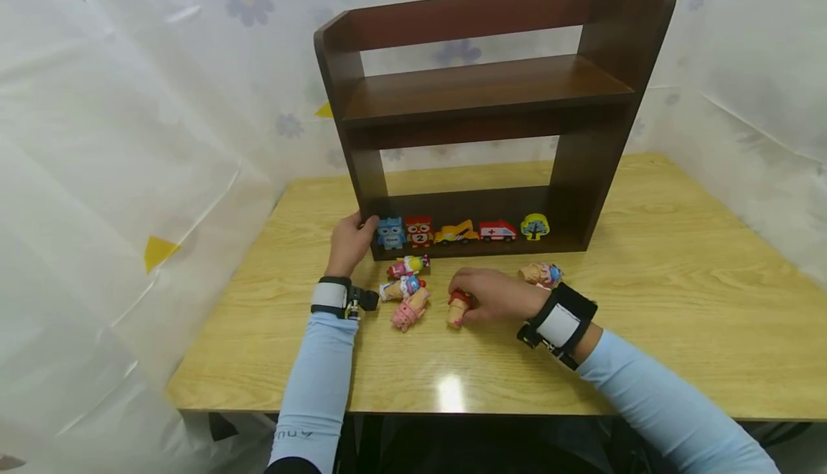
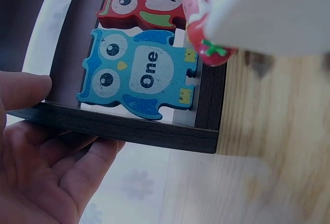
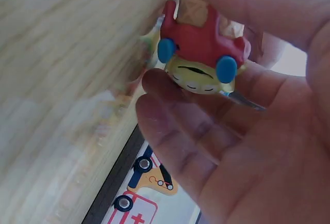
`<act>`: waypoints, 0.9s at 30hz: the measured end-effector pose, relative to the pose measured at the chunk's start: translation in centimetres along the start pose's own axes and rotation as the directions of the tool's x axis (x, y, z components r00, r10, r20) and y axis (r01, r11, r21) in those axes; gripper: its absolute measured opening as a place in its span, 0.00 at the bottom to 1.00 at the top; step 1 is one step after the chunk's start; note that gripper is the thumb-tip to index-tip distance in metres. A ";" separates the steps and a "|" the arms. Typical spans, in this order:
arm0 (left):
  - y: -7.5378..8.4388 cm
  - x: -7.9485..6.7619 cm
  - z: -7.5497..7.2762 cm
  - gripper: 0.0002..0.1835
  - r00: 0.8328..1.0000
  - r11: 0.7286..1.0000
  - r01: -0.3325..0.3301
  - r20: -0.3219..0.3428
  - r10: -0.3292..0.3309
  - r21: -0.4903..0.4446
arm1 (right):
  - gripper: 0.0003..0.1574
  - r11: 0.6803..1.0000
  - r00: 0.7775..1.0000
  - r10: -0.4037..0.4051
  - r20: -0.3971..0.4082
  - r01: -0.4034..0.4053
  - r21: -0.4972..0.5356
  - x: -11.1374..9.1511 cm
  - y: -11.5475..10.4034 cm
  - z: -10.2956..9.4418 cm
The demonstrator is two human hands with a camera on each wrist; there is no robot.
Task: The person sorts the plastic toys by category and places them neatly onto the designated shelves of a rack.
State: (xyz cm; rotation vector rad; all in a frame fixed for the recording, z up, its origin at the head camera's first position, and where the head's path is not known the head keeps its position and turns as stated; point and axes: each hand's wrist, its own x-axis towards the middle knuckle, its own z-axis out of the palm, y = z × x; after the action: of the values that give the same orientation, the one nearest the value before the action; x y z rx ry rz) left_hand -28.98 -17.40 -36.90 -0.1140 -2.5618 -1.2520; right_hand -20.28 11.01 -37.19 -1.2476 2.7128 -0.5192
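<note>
My left hand (image 1: 349,244) grips the left side panel of a dark brown wooden shelf (image 1: 491,93); in the left wrist view the thumb lies inside and the fingers outside. Close by on the lowest board stands a blue owl block (image 2: 139,74) marked "One", beside a red owl block (image 1: 419,231). Over the table in front of the shelf, my right hand (image 1: 500,293) holds a small toy figurine (image 3: 203,43) with a red body, blue round parts and a waffle-cone pattern. Three other figurines, including a pink one (image 1: 410,310), lie between the hands.
Along the lowest board stand a yellow tow truck block (image 1: 456,233), a red-and-white ambulance block (image 1: 497,230) and a tree block (image 1: 535,226). Another cone figurine (image 1: 541,273) lies behind my right wrist. The wooden table (image 1: 678,316) meets a covered wall.
</note>
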 end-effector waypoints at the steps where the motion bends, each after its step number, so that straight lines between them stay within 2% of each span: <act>1: 0.0 0.0 0.1 0.19 1.000 1.000 0.001 0.002 -0.001 -0.003 | 0.24 1.000 1.000 -0.010 -0.014 0.010 0.000 0.0 0.0 0.1; 8: 0.0 0.0 0.2 0.20 1.000 1.000 0.015 0.006 -0.015 -0.015 | 0.26 1.000 0.999 -0.020 -0.042 0.020 0.004 0.2 0.1 0.9; 23: 0.0 0.2 0.1 0.20 1.000 1.000 0.028 -0.002 -0.028 0.004 | 0.26 0.999 0.991 -0.026 -0.128 0.023 -0.022 -0.2 -0.3 0.0; 27: 0.0 0.3 0.1 0.21 1.000 1.000 0.029 0.006 -0.029 -0.008 | 0.26 1.000 0.990 -0.006 -0.139 0.009 0.019 -0.3 -0.1 0.0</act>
State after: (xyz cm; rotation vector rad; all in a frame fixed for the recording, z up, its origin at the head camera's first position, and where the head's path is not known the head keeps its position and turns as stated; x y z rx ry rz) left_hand -29.30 -17.30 -36.88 -0.0831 -2.5727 -1.2749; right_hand -20.04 11.14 -37.11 -1.2625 2.8095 -0.6555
